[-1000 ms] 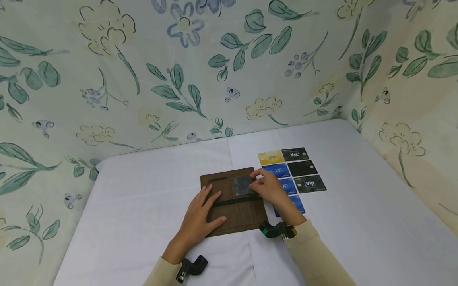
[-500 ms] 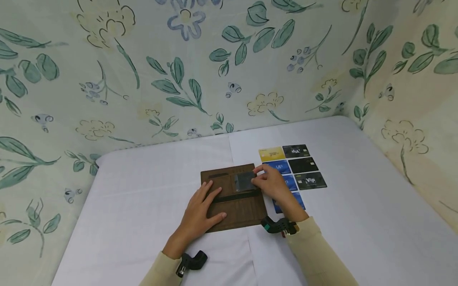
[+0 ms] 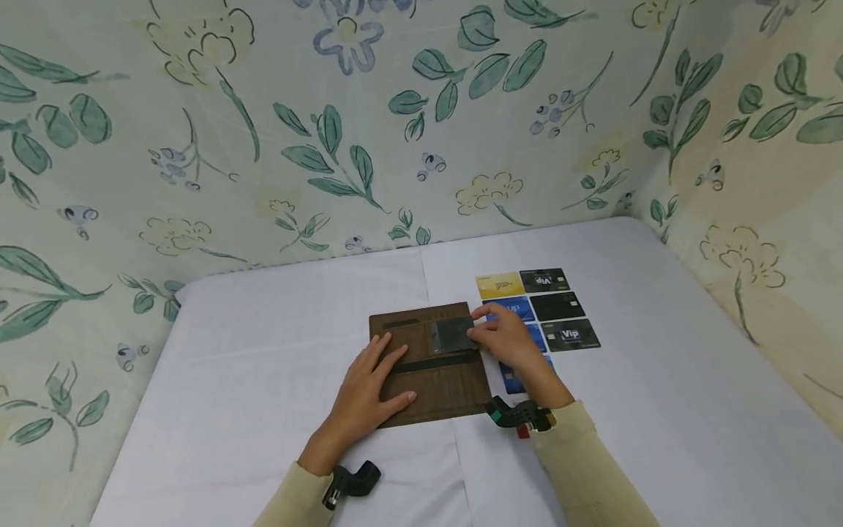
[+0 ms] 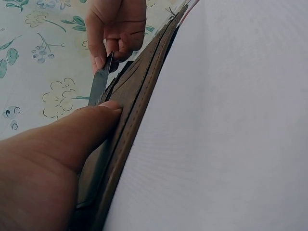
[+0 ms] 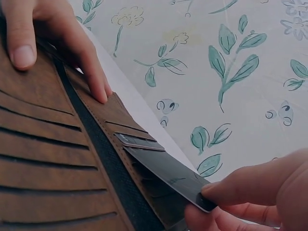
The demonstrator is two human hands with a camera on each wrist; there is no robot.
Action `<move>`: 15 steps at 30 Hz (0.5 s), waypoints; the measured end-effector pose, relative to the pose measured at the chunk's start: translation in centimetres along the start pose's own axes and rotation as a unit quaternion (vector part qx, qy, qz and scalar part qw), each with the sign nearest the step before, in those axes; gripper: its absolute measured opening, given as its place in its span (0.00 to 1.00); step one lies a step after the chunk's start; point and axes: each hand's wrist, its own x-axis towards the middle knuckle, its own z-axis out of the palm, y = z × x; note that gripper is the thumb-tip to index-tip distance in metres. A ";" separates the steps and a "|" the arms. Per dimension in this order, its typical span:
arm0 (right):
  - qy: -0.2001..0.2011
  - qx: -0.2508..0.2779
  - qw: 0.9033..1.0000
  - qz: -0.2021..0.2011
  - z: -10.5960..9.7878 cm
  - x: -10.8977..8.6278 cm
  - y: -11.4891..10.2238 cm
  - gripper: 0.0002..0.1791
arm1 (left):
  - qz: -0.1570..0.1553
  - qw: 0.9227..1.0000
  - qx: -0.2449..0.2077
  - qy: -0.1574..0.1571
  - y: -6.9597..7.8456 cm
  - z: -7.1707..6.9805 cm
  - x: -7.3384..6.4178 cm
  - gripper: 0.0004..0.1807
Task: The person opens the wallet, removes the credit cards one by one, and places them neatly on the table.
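A brown wallet point(image 3: 437, 399) lies spread open on the white table, with rows of card slots and a dark centre fold. My left hand point(image 3: 365, 388) rests on its left side, fingers spread; the thumb presses the near half. With thumb and fingers, my right hand point(image 3: 507, 340) pinches the outer end of a dark bank card point(image 3: 452, 334) at the wallet's upper right. In the right wrist view the card point(image 5: 168, 171) slants up out of the slots, its inner end at a slot edge. The left wrist view shows the card point(image 4: 99, 84) tilted, edge-on, above the leather.
Right of the wallet, several bank cards lie in two columns: a yellow card point(image 3: 499, 284), black cards such as the one marked Vip point(image 3: 570, 334), and blue cards point(image 3: 510, 379) partly behind my right hand and arm. A floral cloth wall point(image 3: 329, 241) rises behind the table.
My right hand has shifted slightly right, drawing the dark bank card with it, so more of the card now shows. My left hand stays in place on the wallet.
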 end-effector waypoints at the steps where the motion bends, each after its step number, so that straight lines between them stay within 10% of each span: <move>1: 0.001 0.003 1.000 0.002 -0.1 0.0 0.0 0.16 | 0.001 1.000 -0.001 0.001 0.1 0.0 0.0 0.40; 15: 0.032 0.021 0.999 0.031 -2.4 0.2 0.7 0.17 | 0.004 1.000 0.003 0.008 0.0 -0.2 0.1 0.40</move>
